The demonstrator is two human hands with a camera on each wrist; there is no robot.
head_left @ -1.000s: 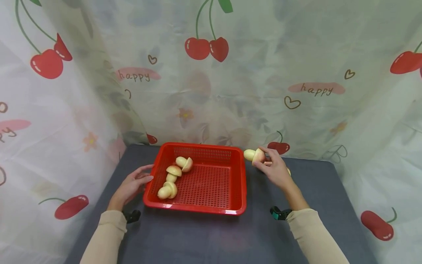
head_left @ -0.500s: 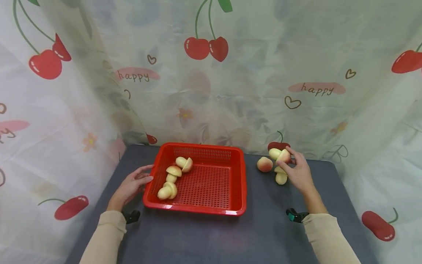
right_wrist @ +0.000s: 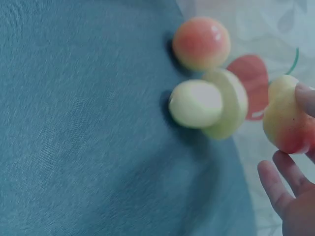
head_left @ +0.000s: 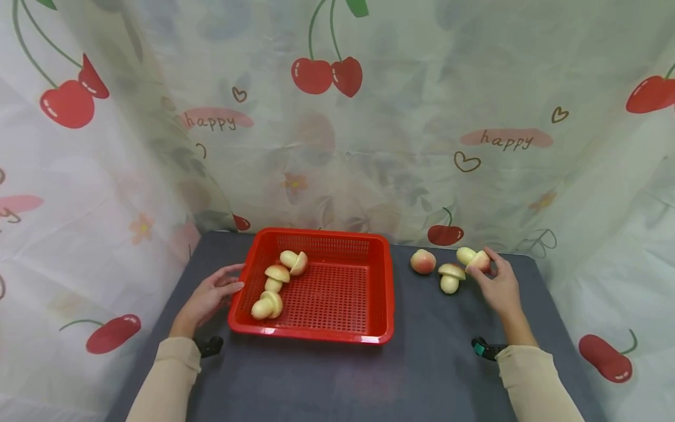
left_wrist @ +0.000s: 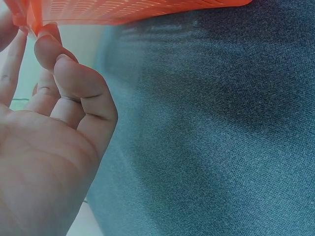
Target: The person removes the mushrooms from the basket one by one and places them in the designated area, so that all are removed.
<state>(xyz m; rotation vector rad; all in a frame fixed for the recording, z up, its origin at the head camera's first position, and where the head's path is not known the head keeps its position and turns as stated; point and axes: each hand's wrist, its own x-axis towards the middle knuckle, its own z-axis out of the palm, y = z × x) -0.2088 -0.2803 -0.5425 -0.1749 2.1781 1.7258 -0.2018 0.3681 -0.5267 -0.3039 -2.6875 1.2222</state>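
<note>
In the head view, my right hand (head_left: pixel 498 284) pinches a toy mushroom (head_left: pixel 467 256) by its pinkish-red cap, the pale stem pointing left. It hangs close over the table's back right part; in the right wrist view its cap (right_wrist: pixel 290 130) sits between thumb and fingers. Just left of it lies another toy mushroom (head_left: pixel 450 285), stem toward me, with a round red-and-yellow piece (head_left: pixel 423 262) beyond. My left hand (head_left: pixel 208 296) holds the left rim of a red plastic basket (head_left: pixel 311 335), fingertips curled at the edge (left_wrist: pixel 32 17). Several toy mushrooms (head_left: pixel 268 305) lie along the basket's left side.
A dark grey table (head_left: pixel 337 381) carries everything. A printed curtain (head_left: pixel 337 146) with cherries hangs behind it and on both sides. Black bands, one (head_left: pixel 487 350) with a green part, are on the wrists.
My right hand has carried the pinched toy mushroom rightward from beside the basket and lowered it, revealing the two pieces on the table. My left hand stays on the basket's rim.
</note>
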